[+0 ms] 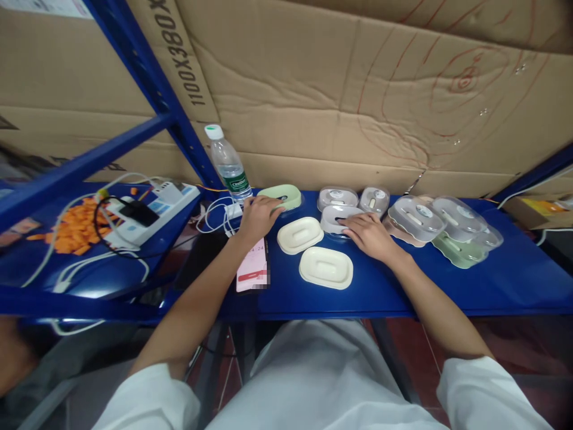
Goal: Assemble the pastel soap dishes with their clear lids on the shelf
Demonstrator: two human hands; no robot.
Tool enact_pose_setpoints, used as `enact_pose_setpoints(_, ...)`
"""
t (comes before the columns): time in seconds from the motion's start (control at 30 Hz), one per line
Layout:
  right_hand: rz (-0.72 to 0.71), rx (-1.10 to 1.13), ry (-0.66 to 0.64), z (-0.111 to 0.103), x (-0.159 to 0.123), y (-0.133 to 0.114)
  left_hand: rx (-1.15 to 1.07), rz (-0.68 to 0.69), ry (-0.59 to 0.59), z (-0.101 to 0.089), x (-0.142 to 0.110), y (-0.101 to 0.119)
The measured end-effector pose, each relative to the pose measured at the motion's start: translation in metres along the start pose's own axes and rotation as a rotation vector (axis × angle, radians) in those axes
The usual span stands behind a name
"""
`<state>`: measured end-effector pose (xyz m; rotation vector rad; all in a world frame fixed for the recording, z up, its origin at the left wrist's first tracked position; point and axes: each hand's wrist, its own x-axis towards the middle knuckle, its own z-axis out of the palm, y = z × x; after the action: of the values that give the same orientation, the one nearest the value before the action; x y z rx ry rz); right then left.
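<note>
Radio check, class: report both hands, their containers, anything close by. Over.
Left hand at green container. Right hand on clear-lidded container. Close by: two cream oval pieces, phone under left wrist, bottle behind left hand.

Orange pieces (pixel 81 226) beside a power strip (pixel 172 209)

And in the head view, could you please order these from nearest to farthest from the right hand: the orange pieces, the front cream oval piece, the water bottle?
From the right hand:
1. Front cream oval piece: to its left, lower in view.
2. Water bottle: farther left, before the cardboard.
3. Orange pieces: far left, beyond the bottle.
</note>
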<state>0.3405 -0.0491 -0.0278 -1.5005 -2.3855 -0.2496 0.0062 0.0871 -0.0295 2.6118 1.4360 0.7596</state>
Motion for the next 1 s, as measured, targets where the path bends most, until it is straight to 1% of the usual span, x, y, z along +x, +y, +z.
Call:
enact_pose_setpoints(0.1, 0.008, 0.016, -0.013, 0.005, 0.000, 0.001, 0.007, -0.003, -0.001, 0.000, 0.000, -0.002)
enact_pose_setpoints(0.3, -0.022, 0.011, -0.055, 0.005, -0.002, 0.005, 0.018, -0.011, -0.003, 0.000, 0.000, -0.003)
enact_pose_setpoints(0.47, -0.004, -0.020, -0.080, 0.009, -0.003, 0.007, 0.032, -0.039, 0.002, 0.000, 0.001, -0.003)
enact_pose_setpoints(0.63, -0.020, -0.025, -0.105, 0.006, -0.003, 0.007, 0.047, -0.084, 0.019, -0.001, 0.001, -0.003)
enact_pose_setpoints(0.77, -0.037, 0.014, -0.107, 0.003, -0.004, 0.010, 0.047, -0.085, 0.014, 0.001, 0.001, -0.003)
enact_pose_setpoints(1.0, 0.028, 0.018, -0.096, 0.006, -0.003, 0.015, 0.036, -0.081, -0.016, 0.006, 0.001, -0.006)
